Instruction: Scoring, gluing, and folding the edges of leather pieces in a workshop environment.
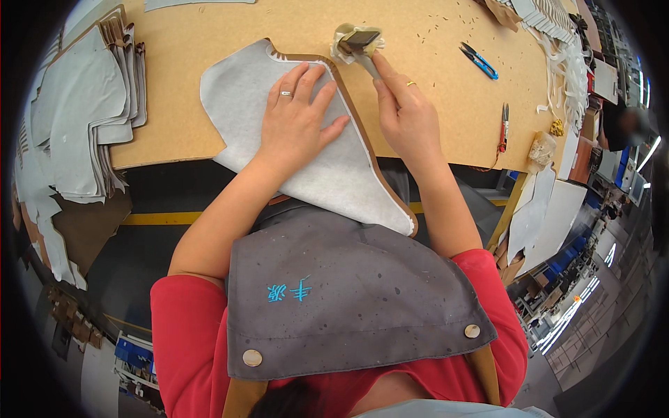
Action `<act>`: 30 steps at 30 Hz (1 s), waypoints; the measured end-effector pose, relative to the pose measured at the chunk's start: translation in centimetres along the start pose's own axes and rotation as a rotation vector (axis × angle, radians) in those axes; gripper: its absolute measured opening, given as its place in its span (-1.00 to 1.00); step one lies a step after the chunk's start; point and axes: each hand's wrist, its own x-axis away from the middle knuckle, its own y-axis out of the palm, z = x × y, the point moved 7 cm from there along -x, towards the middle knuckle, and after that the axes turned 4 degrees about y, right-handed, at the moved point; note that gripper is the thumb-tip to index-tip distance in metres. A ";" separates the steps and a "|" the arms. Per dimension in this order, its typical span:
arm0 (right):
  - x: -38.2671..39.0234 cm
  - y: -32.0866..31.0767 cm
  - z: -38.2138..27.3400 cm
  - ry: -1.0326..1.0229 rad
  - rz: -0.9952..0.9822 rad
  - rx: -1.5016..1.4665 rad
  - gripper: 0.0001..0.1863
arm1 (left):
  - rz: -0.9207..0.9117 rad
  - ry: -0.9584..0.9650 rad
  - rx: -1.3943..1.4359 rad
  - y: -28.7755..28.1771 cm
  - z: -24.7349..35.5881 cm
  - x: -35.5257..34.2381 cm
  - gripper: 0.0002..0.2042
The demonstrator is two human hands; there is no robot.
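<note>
My left hand (pixel 296 115) lies flat with fingers spread on a large grey felt-like cut piece (pixel 334 174) that has a brown edge. The piece rests on a tan worktable (pixel 209 28) and hangs over its near edge. My right hand (pixel 404 115) grips the metal handle of a glue brush (pixel 362 45). The brush's dark head sits in a small pale glue pot (pixel 348 35) just beyond the top corner of the piece.
Stacks of grey and brown cut pieces (pixel 83 111) lie at the left. Blue-handled snips (pixel 479 61) and red-handled scissors (pixel 503 129) lie on the right of the table. White strips (pixel 568 70) pile at the far right. A grey apron (pixel 348 299) covers my lap.
</note>
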 end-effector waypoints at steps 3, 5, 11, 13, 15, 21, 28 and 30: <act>0.5 0.7 -0.2 -0.094 0.014 0.128 -0.54 | 0.004 -0.012 0.007 0.0 0.0 -0.1 -0.52; 0.4 0.3 -0.7 -0.111 0.026 0.106 -0.52 | -0.003 -0.012 0.011 -0.1 0.0 -0.1 -0.52; 1.3 0.7 -0.8 -0.125 0.041 0.138 -0.52 | 0.003 -0.022 0.025 -0.1 0.1 0.2 -0.52; 1.1 0.3 -0.6 -0.103 0.054 0.105 -0.52 | 0.003 -0.025 0.027 0.0 0.1 0.3 -0.53; 1.1 0.2 -0.2 -0.076 0.063 0.071 -0.53 | -0.003 -0.030 0.033 0.3 -0.1 0.4 -0.53; 1.5 -0.2 -0.4 -0.097 0.081 0.077 -0.52 | 0.014 -0.026 0.017 -0.5 0.1 0.0 -0.51; 1.8 0.2 -0.2 -0.056 0.051 0.124 -0.52 | 0.020 -0.022 0.032 0.1 -0.2 -0.1 -0.52; 1.3 -0.7 0.2 -0.035 0.058 0.120 -0.52 | 0.014 -0.022 0.034 0.0 -0.1 0.0 -0.52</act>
